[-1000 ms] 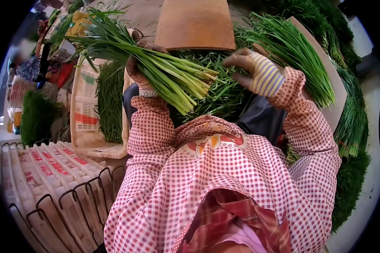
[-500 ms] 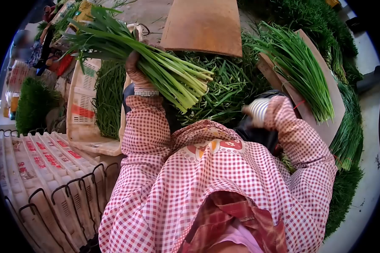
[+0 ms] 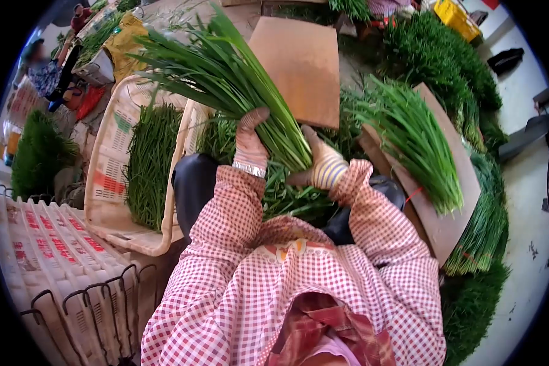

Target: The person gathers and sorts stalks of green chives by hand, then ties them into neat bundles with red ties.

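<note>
My left hand [image 3: 251,139], in a glove, is closed around a bunch of Chinese chives [image 3: 280,131] and holds it tilted, leaf tips toward the upper left. At the pale stem ends, my right hand [image 3: 324,163], in a striped glove, cups the bunch, with fingers and thumb on either side. Loose green leaves [image 3: 293,198] lie in a heap below the bunch, between my knees. Another bunch of chives [image 3: 418,149] rests on a slanted board [image 3: 463,177] to the right of my right hand.
A pale plastic crate [image 3: 94,210] with chives stands at left, beside a white ribbed crate [image 3: 55,244] with black wire hooks. A brown board [image 3: 299,67] lies ahead. More chives [image 3: 448,67] are piled along the right. A person [image 3: 46,76] sits at the far left.
My left hand has brought the bunch toward the middle and turned it steeper. My right hand has moved left from near my right knee to the stem ends. The camera view has shifted.
</note>
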`<state>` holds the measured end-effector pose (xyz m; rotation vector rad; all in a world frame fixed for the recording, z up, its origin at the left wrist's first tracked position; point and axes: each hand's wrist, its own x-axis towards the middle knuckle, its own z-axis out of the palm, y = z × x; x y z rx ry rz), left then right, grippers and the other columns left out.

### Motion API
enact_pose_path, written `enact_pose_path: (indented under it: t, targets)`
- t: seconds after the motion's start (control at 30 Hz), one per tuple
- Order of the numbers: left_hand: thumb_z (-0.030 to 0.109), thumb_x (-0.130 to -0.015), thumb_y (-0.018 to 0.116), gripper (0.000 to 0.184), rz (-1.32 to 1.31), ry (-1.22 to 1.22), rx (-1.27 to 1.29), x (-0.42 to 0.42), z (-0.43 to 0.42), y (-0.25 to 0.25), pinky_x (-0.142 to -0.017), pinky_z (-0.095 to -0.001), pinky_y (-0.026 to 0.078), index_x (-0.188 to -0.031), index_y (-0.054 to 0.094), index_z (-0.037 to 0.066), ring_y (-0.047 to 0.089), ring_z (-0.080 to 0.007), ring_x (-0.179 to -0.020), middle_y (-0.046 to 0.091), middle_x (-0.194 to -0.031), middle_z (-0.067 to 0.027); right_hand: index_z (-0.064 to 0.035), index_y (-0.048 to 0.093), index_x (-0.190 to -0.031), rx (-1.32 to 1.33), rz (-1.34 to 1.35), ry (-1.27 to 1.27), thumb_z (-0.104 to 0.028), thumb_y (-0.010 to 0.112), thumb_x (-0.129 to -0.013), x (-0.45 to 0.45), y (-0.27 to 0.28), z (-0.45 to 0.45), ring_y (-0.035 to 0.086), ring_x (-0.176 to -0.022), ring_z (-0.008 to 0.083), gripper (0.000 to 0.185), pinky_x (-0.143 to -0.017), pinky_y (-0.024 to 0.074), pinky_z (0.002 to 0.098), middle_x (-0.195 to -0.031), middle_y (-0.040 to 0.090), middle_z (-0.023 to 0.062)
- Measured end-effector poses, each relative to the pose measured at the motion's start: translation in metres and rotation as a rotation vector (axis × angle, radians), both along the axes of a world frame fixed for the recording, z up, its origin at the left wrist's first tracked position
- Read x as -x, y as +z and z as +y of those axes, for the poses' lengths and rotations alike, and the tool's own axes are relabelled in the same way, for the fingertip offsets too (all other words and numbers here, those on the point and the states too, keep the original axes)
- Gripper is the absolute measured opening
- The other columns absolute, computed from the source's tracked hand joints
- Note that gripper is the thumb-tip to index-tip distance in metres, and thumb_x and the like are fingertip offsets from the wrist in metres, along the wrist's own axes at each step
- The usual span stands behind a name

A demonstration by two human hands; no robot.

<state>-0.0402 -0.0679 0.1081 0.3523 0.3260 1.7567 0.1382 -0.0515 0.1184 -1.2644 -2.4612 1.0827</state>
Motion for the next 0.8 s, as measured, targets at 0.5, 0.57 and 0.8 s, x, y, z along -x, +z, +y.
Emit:
enact_pose_path:
  t: [0.5,0.57,0.8]
  targets:
    - [0.028,-0.088,0.055,0.044,0.004,-0.415,-0.030,-0.020,0.081,-0.065,-0.102,-0.0478,0.032,-0.129,0.046,0.013,0.043,-0.0238,-0.120,0.047,-0.130,-0.0097,0.0028,0.049,-0.120,0.292,0.008,-0.230,-0.016,0.080,-0.065,0.034,0.013,0.118,0.063,-0.089,0.0229,0.066,-0.077,0.0514,0.0319,-0.099,0.065,0.0164]
    - [0.027,-0.092,0.049,0.041,0.067,-0.535,0.226,-0.036,0.044,-0.076,-0.104,-0.0497,0.028,-0.131,0.044,0.014,0.042,-0.0251,-0.123,0.046,-0.132,-0.0090,-0.0001,0.048,-0.120,0.188,-0.413,-0.277,-0.018,0.075,-0.071,0.033,-0.022,0.121,0.062,-0.091,0.0250,0.059,-0.080,0.0506,0.0344,-0.105,0.064,0.0163]
    - [0.030,-0.084,0.062,0.059,0.078,-0.432,0.716,-0.064,0.026,-0.090,-0.101,-0.0475,0.031,-0.133,0.040,0.005,0.044,-0.0330,-0.120,0.045,-0.135,-0.0163,-0.0024,0.037,-0.133,1.168,0.559,-1.273,-0.039,0.045,-0.094,0.017,-0.112,0.096,0.048,-0.116,0.0329,0.054,-0.095,0.0445,0.0459,-0.127,0.049,0.0194]
